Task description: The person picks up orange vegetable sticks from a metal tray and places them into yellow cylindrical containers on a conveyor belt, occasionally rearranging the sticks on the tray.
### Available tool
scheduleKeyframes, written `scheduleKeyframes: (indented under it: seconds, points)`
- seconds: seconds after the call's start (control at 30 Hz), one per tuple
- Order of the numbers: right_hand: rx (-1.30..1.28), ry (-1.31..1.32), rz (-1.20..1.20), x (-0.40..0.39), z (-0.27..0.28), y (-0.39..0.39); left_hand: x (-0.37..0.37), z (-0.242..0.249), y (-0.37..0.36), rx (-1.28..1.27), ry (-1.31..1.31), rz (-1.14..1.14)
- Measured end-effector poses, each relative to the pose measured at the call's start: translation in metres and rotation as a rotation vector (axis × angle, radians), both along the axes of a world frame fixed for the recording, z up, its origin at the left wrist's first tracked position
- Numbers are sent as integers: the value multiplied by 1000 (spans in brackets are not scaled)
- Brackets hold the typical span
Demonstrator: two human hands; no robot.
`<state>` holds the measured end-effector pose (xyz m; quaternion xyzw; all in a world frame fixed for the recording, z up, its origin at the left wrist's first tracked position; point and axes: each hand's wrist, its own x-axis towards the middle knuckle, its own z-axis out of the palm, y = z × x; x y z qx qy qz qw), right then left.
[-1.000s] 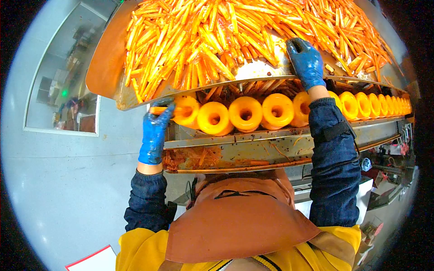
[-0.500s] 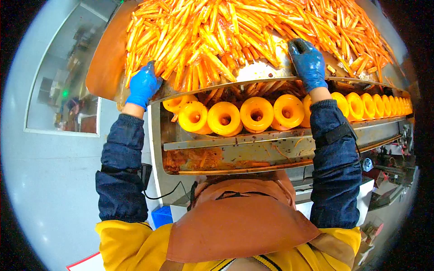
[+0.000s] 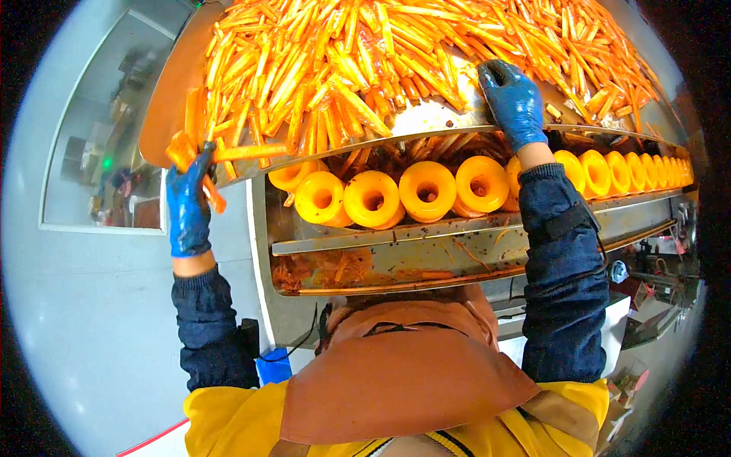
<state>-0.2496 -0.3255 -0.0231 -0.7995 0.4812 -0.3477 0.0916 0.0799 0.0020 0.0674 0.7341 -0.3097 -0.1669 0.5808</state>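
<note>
Orange strips point(image 3: 335, 68) lie heaped across a metal tray point(image 3: 487, 120). At the tray's left corner, my left hand point(image 3: 190, 206), in a blue glove, grips several orange strips point(image 3: 247, 152) that stick out in different directions. My right hand point(image 3: 514, 107), also gloved in blue, is closed at the tray's front edge, near the right part of the heap. Whatever its fingers hold, if anything, is hidden. Below the tray runs a row of yellow-orange rollers point(image 3: 428, 192) with hollow centres.
A stained metal trough point(image 3: 426, 255) runs under the rollers. At the left stands a pale wall point(image 3: 99, 305) with a window point(image 3: 114, 152). A blue box point(image 3: 274, 365) is low at the left. Shelving and equipment point(image 3: 655, 289) show at the right.
My left hand has moved left and down from the heap's edge, and strips now show in its grip. My right hand has shifted slightly left and up.
</note>
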Motion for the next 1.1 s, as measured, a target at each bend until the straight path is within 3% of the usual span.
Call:
scheduleKeyframes:
  seconds: [0.07,0.13,0.27,0.53,0.67,0.73,0.8,0.9,1.0,1.1]
  points:
    - [26,26,26,0,3,1,-11,2,13,-15,5,-26]
    - [30,7,24,0,3,2,-27,0,15,256,-103,-92]
    - [55,-4,15,1,7,6,-54,-37,0,407,-283,-217]
    - [-3,-5,18,1,0,0,-51,-32,16,435,-240,-83]
    - [-11,26,36,0,1,0,-45,-30,18,548,-491,-335]
    - [4,15,27,1,3,2,-52,-42,12,553,-847,-481]
    - [15,5,16,0,3,2,-60,-47,7,575,-769,-439]
    - [2,16,14,0,1,-1,-70,-45,2,381,-201,-198]
    - [-24,18,13,1,2,1,-57,-57,6,256,-34,-36]
    - [7,29,12,1,5,3,-52,-65,10,119,-52,22]
